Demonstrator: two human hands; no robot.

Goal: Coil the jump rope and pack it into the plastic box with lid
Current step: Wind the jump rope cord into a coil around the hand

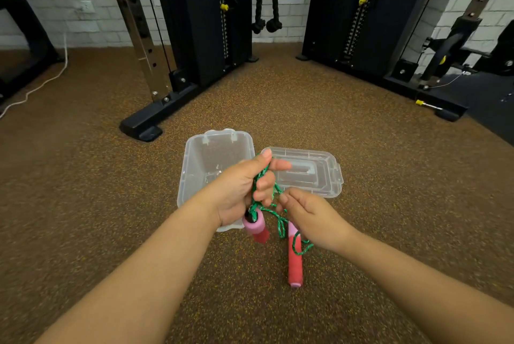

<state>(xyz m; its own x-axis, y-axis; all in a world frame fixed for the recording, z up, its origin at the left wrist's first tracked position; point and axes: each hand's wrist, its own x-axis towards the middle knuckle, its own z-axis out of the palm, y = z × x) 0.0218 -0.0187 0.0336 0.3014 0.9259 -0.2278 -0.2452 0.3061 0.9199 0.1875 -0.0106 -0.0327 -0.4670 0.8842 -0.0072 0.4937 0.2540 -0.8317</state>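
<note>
From the head view, the left hand gripped bunched green rope and one pink handle just in front of the open plastic box. The right hand apparently pinched a loose strand; the second handle hung nearer. Dangling loops could tangle and undo the coil. The lid lay right of the box.

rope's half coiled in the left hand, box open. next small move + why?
Probably: the right hand feeds the loose green rope up as another loop into the left hand. The left hand holds the gathered loops and one pink handle, while slack hangs between the hands and the second handle dangles. The plastic box is empty, its lid beside it.
</note>
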